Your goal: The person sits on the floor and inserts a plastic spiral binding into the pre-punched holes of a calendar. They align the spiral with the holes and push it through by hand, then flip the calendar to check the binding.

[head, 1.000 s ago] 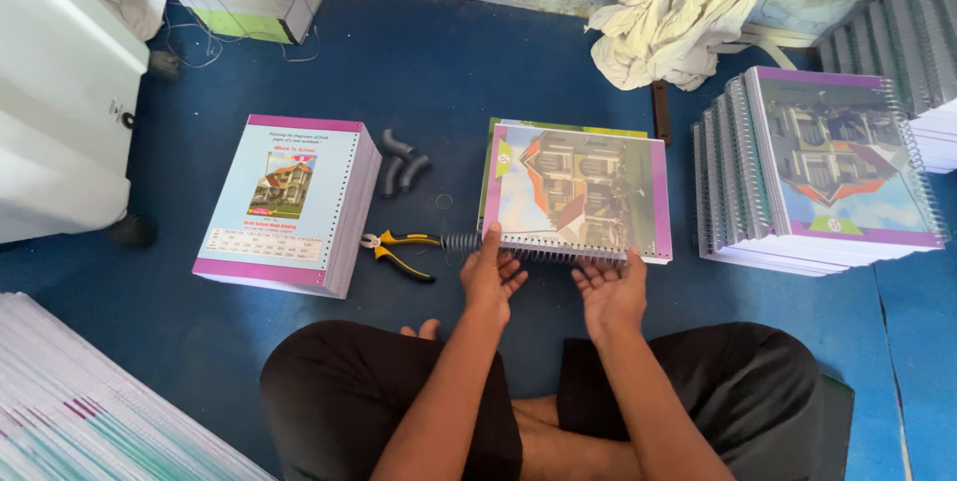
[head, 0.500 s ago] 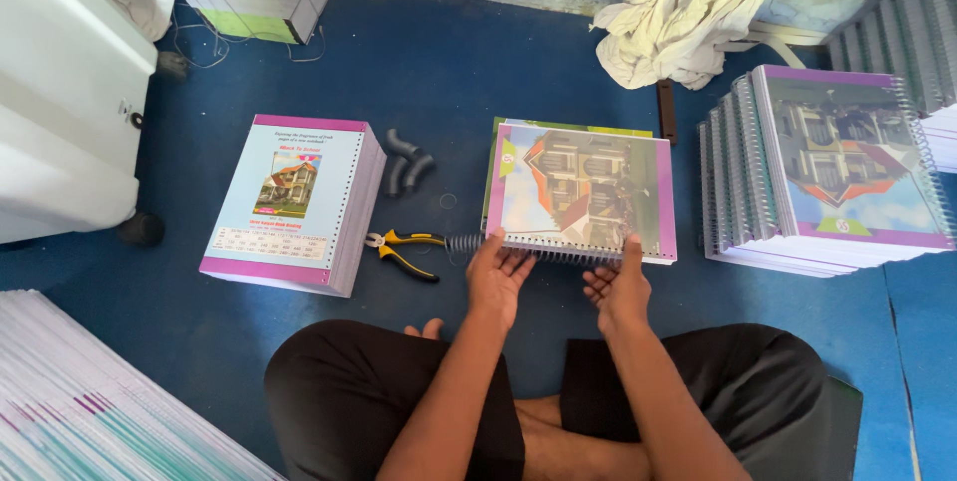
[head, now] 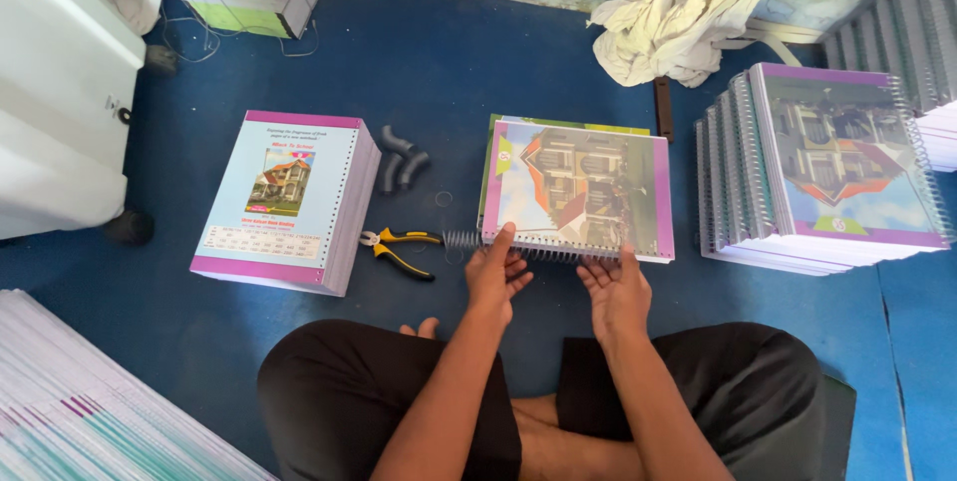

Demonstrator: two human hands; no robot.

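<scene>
**Spiral binding at the near edge of a notebook on the blue floor**

Far left: a white machine housing point(head: 50, 112) stands on the blue floor point(head: 449, 72). A fanned stack of printed sheets point(head: 90, 421) occupies the lower left corner.

Left of centre: a thick stack of unbound punched pages point(head: 289, 202) with a pale blue and purple cover sheet lies flat on the floor. Just beside its right side lie grey curved tube pieces point(head: 401, 157). Below them, yellow-handled pliers point(head: 399, 247) lie on the floor, between the stack and the notebook.

Centre: the notebook point(head: 578, 187), with a house picture on its cover, lies flat in front of the seated person. A metal spiral coil point(head: 528, 245) runs along its near edge and projects past the left corner toward the pliers.

Left hand point(head: 496, 277): thumb raised onto the cover's near edge, fingers curled under at the coil; grasping the bound edge.

Right hand point(head: 616, 292): fingertips pressed against the coil at the near edge, fingers bent, not clenched; whether it pinches the coil cannot be determined.

Right: a stack of finished spiral-bound notebooks point(head: 827, 172) stands well apart from the work. Behind, a crumpled cream cloth point(head: 683, 2) rests against the wall
</scene>
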